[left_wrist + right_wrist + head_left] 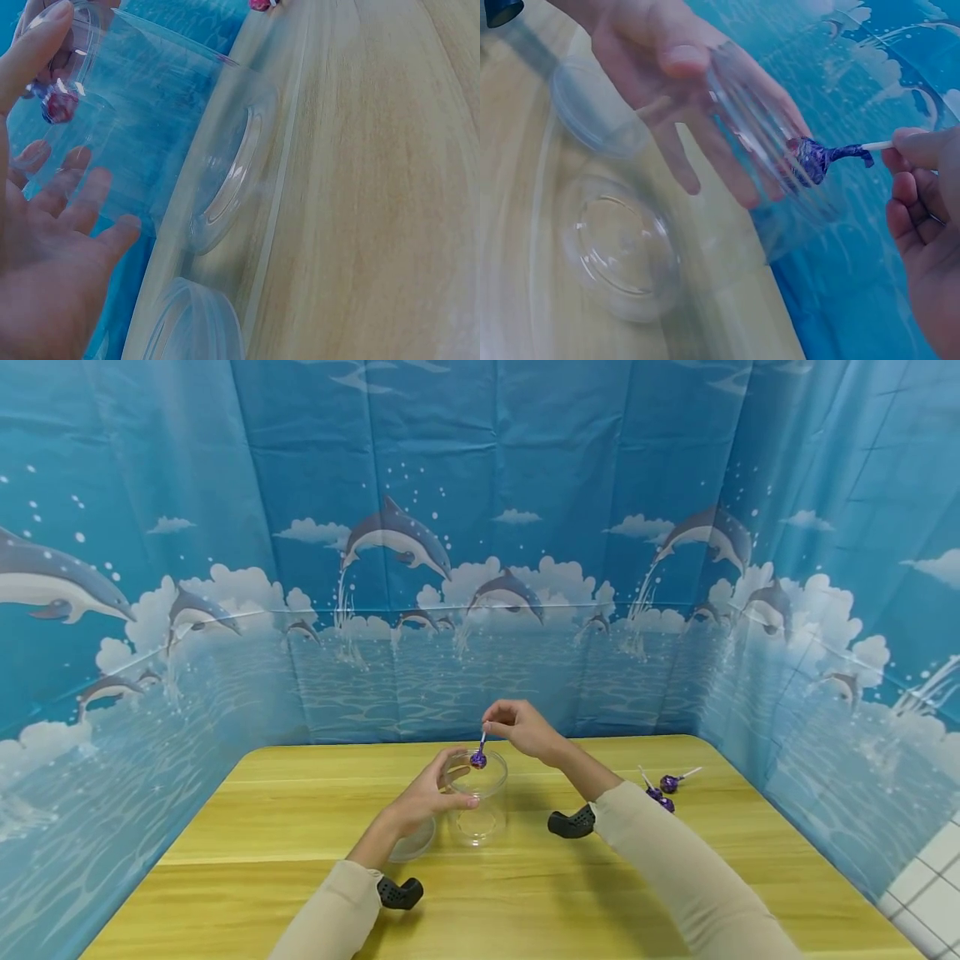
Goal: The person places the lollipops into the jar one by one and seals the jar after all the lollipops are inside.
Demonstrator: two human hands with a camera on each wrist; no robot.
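Observation:
A clear plastic jar [478, 822] stands upright on the table, its mouth uncovered. My left hand [422, 797] holds it near the rim from the left, thumb on the near side and fingers round the far side. Between thumb and fingers, my right hand [525, 731] pinches the white stick of a lollipop [478, 761] in a purple wrapper. The candy end points down at the jar's mouth, and in the right wrist view the wrapped ball [808, 161] overlaps the rim. Through the jar's wall, the left fingers [724, 169] show spread.
A round clear lid [592, 105] lies on the table [247, 827] beside the jar, partly behind my left hand in the head view. Several purple-wrapped lollipops [670, 783] lie at the right, near my right forearm. A blue dolphin-print curtain [480, 677] hangs round the table.

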